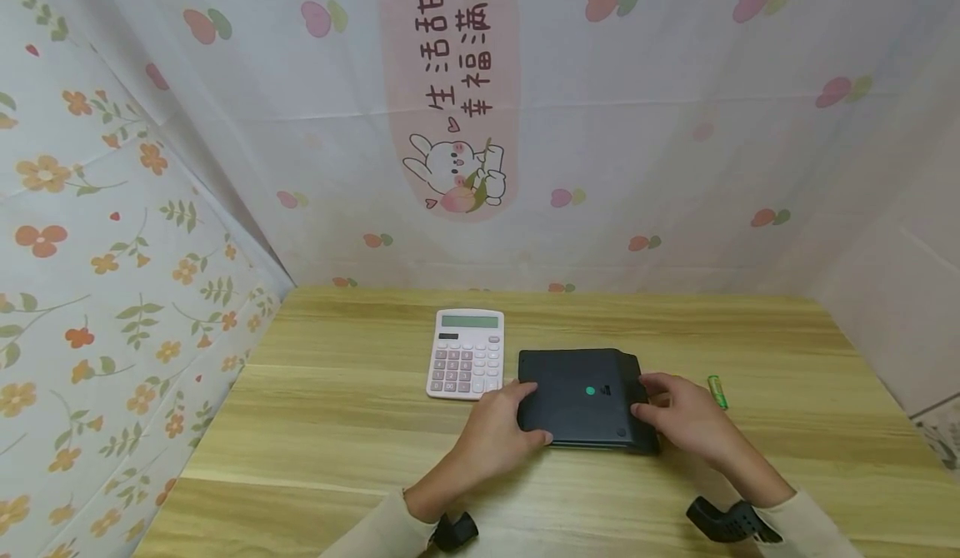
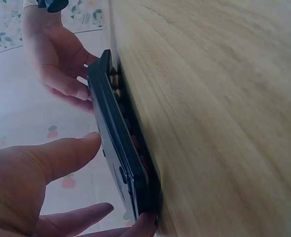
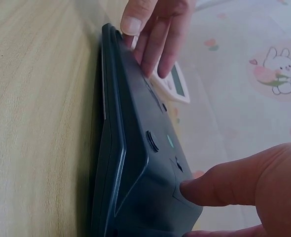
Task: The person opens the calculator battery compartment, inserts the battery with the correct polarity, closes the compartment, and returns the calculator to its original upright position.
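Observation:
A black calculator [image 1: 573, 396] lies face down on the wooden table, its back with a green round sticker turned up. Keys, some of them red, show beneath it in the left wrist view, where its edge [image 2: 123, 133] is slightly off the tabletop. My left hand [image 1: 498, 429] holds its left end, thumb at the near edge and fingers at the left side. At the thicker right end, my right hand [image 1: 690, 416] grips it, the thumb [image 3: 224, 182] resting on the battery cover on the back. Some right fingertips are hidden behind the calculator.
A white and pink calculator [image 1: 467, 354] lies face up just left of the black one. To the right of my right hand is a green battery [image 1: 717, 392]. Patterned cloth [image 1: 562, 141] hangs behind the table and along its left side.

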`<state>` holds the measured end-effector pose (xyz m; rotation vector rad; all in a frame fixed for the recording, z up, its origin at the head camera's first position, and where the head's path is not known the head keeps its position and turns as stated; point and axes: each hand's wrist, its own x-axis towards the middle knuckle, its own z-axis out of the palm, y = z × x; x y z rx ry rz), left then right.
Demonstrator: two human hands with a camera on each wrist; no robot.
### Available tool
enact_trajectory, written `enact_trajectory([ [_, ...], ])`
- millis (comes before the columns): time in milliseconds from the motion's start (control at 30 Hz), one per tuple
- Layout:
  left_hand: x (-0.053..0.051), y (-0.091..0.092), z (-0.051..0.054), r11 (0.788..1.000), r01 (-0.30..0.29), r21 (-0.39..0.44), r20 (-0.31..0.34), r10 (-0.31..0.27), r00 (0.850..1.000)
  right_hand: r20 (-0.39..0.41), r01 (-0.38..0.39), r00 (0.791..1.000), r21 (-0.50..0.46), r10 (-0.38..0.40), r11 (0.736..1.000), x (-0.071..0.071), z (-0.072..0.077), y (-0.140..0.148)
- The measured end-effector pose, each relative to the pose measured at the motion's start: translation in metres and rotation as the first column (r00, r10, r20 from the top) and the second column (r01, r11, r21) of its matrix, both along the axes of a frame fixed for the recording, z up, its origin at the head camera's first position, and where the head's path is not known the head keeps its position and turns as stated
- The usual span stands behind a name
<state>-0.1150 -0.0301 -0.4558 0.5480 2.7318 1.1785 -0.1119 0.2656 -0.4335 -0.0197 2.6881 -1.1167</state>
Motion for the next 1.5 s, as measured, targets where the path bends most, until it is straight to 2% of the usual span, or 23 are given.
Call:
enact_trajectory([
  [467,-0.0001,0.0004,-0.0009,1.000,0.002,0.015,-0.005,-0.002,1.000,0.000,-0.001,1.000,0.033,0.001,0.999,0.0017,0.0010,0.0000],
  [967,0.0000,-0.0004,-0.0001,0.999,0.009,0.039,0.018,-0.010,1.000,0.008,0.013,1.000,0.026,-0.014,1.000,0.0027,0.0004,-0.0007],
  [1267,-0.0002,-0.0009,-0.0014,0.999,0.020,0.047,0.009,-0.020,1.000,0.006,0.011,1.000,0.020,-0.012,1.000,0.0036,-0.0008,0.0012],
  [1500,-0.0009,-0.0019,-0.0020,0.999,0.019,0.037,-0.021,-0.018,1.000,-0.001,0.016,1.000,0.009,-0.016,1.000,0.0045,-0.0019,0.0037],
])
